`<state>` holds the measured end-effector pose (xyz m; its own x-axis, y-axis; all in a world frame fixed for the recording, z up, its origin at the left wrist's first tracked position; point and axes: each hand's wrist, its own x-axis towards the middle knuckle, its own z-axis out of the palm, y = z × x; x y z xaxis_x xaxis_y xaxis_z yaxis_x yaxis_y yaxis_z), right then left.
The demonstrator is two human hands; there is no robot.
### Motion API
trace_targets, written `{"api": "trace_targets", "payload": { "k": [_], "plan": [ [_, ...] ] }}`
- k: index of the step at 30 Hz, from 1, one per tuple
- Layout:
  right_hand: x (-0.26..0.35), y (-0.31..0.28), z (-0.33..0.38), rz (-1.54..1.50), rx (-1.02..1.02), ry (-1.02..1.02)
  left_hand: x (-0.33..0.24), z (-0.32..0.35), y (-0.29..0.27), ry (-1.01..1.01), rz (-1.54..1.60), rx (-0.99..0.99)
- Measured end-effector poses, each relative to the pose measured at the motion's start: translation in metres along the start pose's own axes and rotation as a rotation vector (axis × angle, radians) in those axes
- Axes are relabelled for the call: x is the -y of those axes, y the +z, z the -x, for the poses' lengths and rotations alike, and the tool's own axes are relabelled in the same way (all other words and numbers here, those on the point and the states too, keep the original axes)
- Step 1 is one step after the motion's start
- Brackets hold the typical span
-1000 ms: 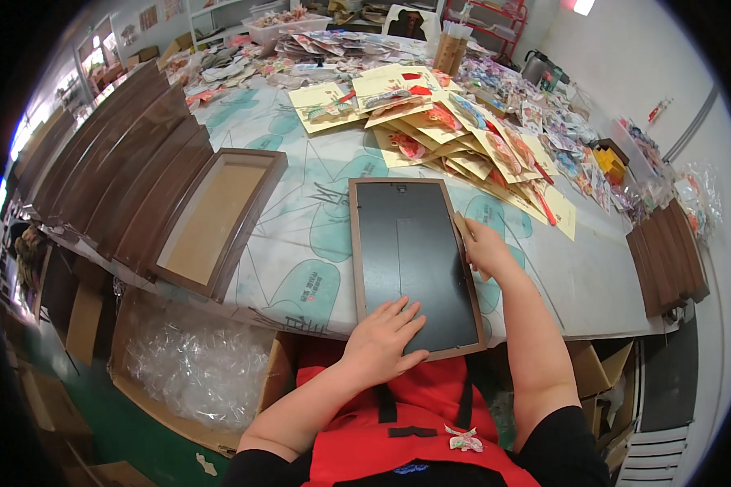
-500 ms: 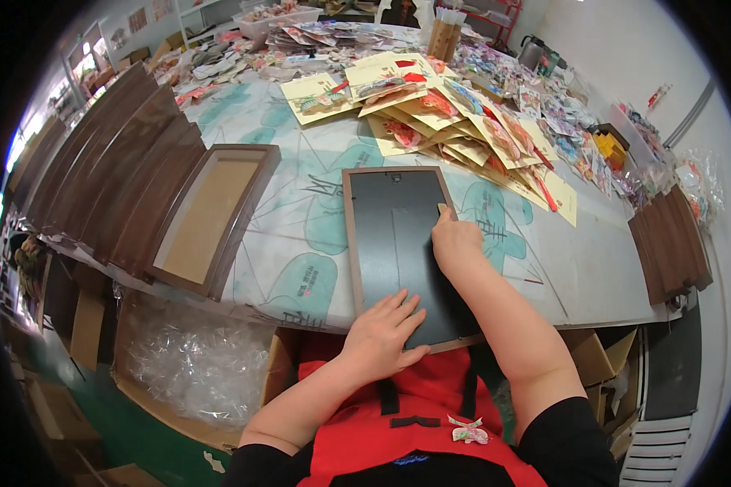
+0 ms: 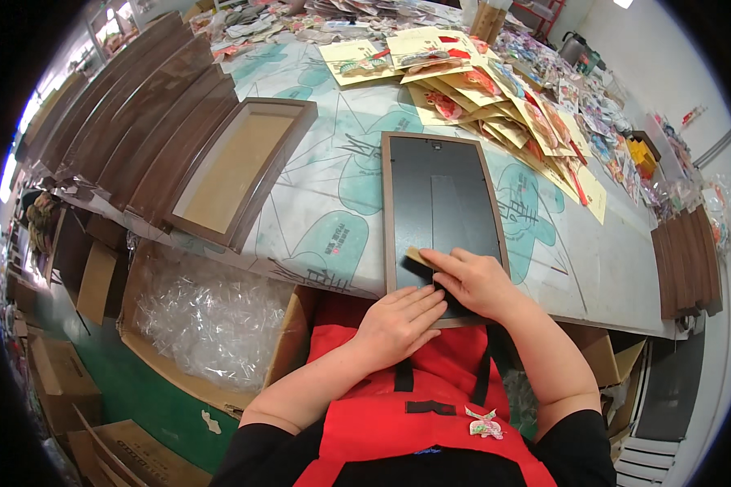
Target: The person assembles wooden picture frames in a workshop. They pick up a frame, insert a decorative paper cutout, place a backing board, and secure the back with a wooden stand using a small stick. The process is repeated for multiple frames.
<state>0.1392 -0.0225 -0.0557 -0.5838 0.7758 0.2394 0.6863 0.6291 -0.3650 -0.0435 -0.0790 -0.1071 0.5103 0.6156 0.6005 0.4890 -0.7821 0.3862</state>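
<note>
Table (image 3: 317,203): long, covered w/ pale sheet printed in teal shapes; runs across upper half of view.
Box (image 3: 150,357): open cardboard, below table edge at left, filled w/ clear plastic wrap (image 3: 207,312).
Frame stack (image 3: 130,122): dark brown frames leaning in a row, far left of table.
Open frame (image 3: 244,166): brown, face down, tan backing showing, beside the stack, well apart from hands.
Cards (image 3: 479,89): yellow printed sheets fanned out w/ red bits, far side of table.
Second stack (image 3: 686,260): brown frames at right table edge.
Picture frame (image 3: 443,203): brown rim, black back panel up, lying flat at near table edge, centre; near end overhangs toward red apron (image 3: 430,406).
Left hand (image 3: 398,325): flat, fingers together, pressing on near end of black back, not gripping.
Right hand (image 3: 471,280): on lower part of back, fingers curled, pinching small tan tab (image 3: 418,257) at fingertips; touching left hand.
</note>
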Motion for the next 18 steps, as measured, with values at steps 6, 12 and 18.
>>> {"api": "trace_targets", "payload": {
  "k": [6, 12, 18],
  "plan": [
    [0.006, 0.002, -0.007, 0.097, 0.083, -0.099, 0.0003, -0.0018, 0.0008, -0.001, 0.008, 0.002],
    [0.009, -0.0022, -0.0048, 0.206, 0.106, -0.115, -0.0016, -0.003, -0.0018, -0.006, 0.003, 0.003],
    [0.0022, 0.0012, 0.0, 0.165, 0.054, -0.128, -0.0017, -0.0058, -0.0006, -0.006, -0.005, 0.015]
  ]
}}
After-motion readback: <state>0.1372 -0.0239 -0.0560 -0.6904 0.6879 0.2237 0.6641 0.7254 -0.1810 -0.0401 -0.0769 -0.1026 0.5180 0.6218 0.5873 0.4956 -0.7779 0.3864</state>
